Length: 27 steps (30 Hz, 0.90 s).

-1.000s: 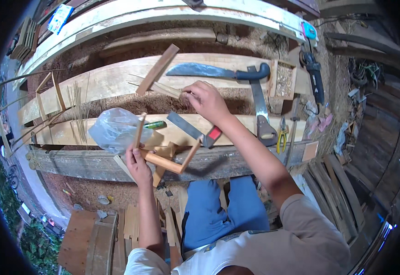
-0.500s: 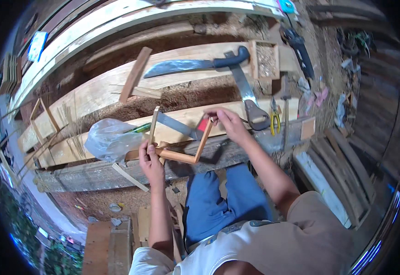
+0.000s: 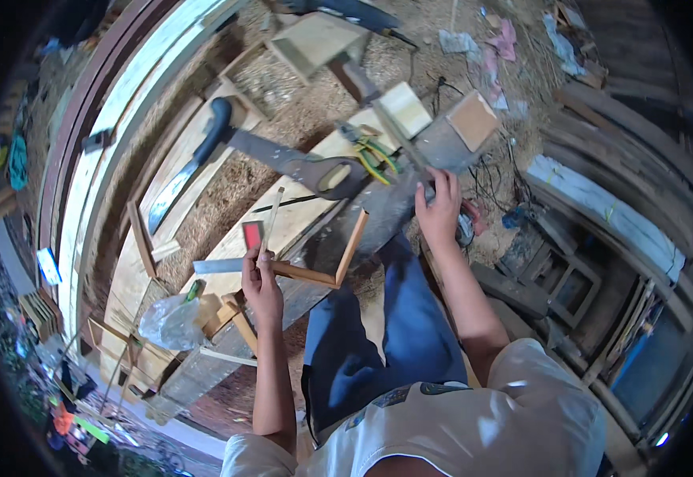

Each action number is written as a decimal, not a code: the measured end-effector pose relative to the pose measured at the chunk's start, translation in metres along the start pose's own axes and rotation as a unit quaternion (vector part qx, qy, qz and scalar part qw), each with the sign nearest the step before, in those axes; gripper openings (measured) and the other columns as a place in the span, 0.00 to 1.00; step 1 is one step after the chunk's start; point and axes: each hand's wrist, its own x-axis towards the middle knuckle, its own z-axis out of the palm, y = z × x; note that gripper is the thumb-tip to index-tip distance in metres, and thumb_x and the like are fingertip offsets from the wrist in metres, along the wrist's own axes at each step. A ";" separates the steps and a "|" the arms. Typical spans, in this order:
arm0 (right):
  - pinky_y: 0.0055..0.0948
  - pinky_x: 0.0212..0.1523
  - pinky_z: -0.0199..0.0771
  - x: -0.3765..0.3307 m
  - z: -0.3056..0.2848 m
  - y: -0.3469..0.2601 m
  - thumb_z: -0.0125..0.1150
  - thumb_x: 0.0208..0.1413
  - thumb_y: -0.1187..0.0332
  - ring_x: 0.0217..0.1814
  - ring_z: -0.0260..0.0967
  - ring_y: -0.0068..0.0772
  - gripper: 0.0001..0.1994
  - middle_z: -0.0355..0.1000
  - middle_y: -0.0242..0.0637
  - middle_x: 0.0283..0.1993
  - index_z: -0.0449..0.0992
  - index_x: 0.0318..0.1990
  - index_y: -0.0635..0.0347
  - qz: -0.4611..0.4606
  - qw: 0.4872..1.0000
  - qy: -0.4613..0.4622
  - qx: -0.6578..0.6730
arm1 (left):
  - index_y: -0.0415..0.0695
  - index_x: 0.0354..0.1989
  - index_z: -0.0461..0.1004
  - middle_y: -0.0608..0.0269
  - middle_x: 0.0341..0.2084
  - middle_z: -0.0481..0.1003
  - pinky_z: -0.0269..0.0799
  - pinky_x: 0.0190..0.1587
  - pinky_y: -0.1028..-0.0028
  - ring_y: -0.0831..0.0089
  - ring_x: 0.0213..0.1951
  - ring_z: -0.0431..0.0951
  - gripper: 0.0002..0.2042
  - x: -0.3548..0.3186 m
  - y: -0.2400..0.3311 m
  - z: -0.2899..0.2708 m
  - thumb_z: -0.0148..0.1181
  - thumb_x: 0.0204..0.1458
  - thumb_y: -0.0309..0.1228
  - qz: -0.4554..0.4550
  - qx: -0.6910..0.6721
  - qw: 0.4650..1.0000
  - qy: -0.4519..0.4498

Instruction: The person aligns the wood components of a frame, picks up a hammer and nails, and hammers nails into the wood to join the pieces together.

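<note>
My left hand (image 3: pixel 262 292) is closed around one corner of a three-sided wooden frame (image 3: pixel 305 274), made of slim strips with one side open. My right hand (image 3: pixel 439 208) is off the frame, fingers apart, its fingertips at the handle end of a hammer (image 3: pixel 398 131) lying across the bench. Whether they touch the handle I cannot tell. Beside the hammer lie yellow-handled pliers (image 3: pixel 372 151) and a handsaw (image 3: pixel 332 176). Under the left hand is a flat steel blade (image 3: pixel 218 266) near a red piece (image 3: pixel 252 234).
A machete (image 3: pixel 173 193) lies on the plank farther left. A clear plastic bag (image 3: pixel 172 321) sits at the near left of the bench (image 3: pixel 297 299). A wooden box (image 3: pixel 243 75) with sawdust stands at the far side. Stacked boards (image 3: pixel 613 215) lie on the right.
My right hand has let go of the frame and moved right to the hammer's handle end. My left hand still holds the frame. The view has turned to the right.
</note>
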 end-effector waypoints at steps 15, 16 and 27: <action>0.68 0.76 0.38 0.132 -0.040 0.191 0.80 0.33 0.40 0.79 0.47 0.61 0.56 0.53 0.54 0.76 0.61 0.74 0.42 0.022 0.995 -0.073 -0.060 | 0.35 0.58 0.72 0.63 0.42 0.76 0.73 0.47 0.76 0.78 0.43 0.74 0.15 -0.035 0.044 0.166 0.52 0.71 0.32 0.033 0.118 0.988 -0.091; 0.67 0.76 0.40 0.124 -0.042 0.189 0.79 0.33 0.42 0.78 0.49 0.61 0.55 0.55 0.53 0.74 0.61 0.74 0.42 0.021 0.995 -0.075 -0.062 | 0.35 0.58 0.72 0.63 0.42 0.76 0.73 0.47 0.76 0.78 0.43 0.74 0.15 -0.036 0.045 0.174 0.52 0.71 0.32 0.035 0.122 0.988 -0.093; 0.65 0.70 0.53 0.007 -0.100 0.229 0.86 0.30 0.50 0.73 0.51 0.68 0.59 0.55 0.60 0.69 0.59 0.74 0.46 0.144 0.989 -0.019 -0.001 | 0.35 0.60 0.69 0.57 0.36 0.78 0.76 0.43 0.72 0.69 0.36 0.83 0.18 -0.044 0.058 0.276 0.45 0.74 0.37 0.087 0.109 0.988 -0.065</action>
